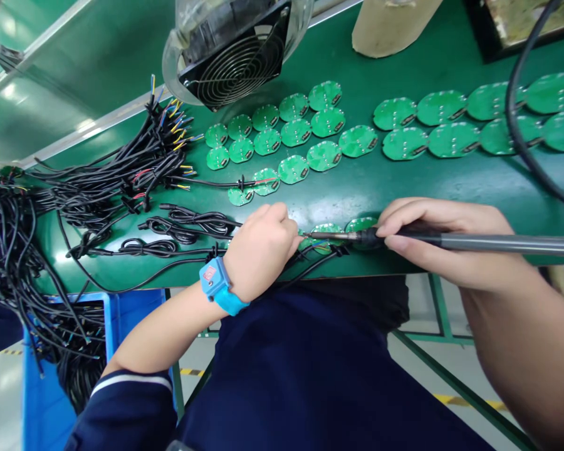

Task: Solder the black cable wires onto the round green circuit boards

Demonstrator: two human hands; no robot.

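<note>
Right hand clamped on the soldering iron, left hand bunched at its tip

The right hand [432,235] is closed around the front of the soldering iron [502,243], thumb on the near side and fingers on the far side of the dark grip. The iron lies almost level across the view, its thin metal end pointing toward the left hand [266,241]. That hand is curled with its fingers drawn together, knuckles up, its fingertips just beside the iron's tip. Whether they pinch a wire or a board I cannot tell, since the hand itself covers the spot (a blue wristband [216,282] circles the wrist).

Partly behind the iron's shaft is a green circuit board [326,228], near the front edge of the green workbench [192,275]; another board [361,223] sits close to the right fingertips. Thin coloured wires [320,245] show just on the near side of the shaft. Coiled black cables [200,218] lie to the left of the left hand, and more boards stand in rows [282,141] beyond both hands.
</note>
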